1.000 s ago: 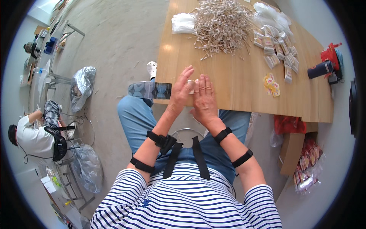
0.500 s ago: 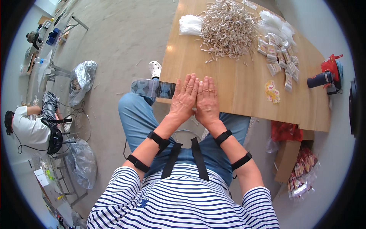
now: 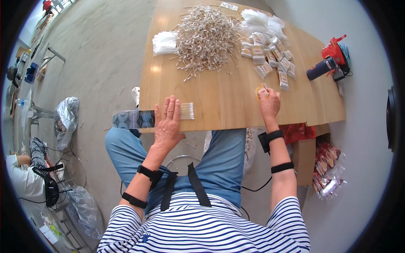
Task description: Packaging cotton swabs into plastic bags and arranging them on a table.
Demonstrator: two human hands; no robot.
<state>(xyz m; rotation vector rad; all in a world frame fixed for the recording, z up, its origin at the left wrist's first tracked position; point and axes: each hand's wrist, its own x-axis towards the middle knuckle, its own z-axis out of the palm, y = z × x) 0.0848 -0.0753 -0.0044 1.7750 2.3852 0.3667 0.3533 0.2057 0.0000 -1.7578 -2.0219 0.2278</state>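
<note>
My left hand (image 3: 168, 122) lies flat at the table's near left edge, fingers stretched out, over the inner end of a clear and dark plastic strip (image 3: 134, 119). Right beside its fingers is a neat row of cotton swabs (image 3: 187, 111), laid parallel on the wood. My right hand (image 3: 270, 104) reaches over the front of the table with curled fingers, its fingertips closed on a small yellow-and-white card (image 3: 261, 91) from a little group of cards. A big heap of loose cotton swabs (image 3: 207, 38) covers the back of the table.
Clear plastic bags (image 3: 164, 43) lie left of the heap, more bags (image 3: 261, 22) at its right. Several filled packets (image 3: 270, 57) sit before those. A dark bottle (image 3: 321, 68) stands at the right. Below the table is a cardboard box (image 3: 306, 158). Another person (image 3: 27, 181) sits far left.
My hands, side by side at the front edge before, have parted. The right moved to the cards and closed on one; the left lies flat, and the swab row shows. The view has shifted.
</note>
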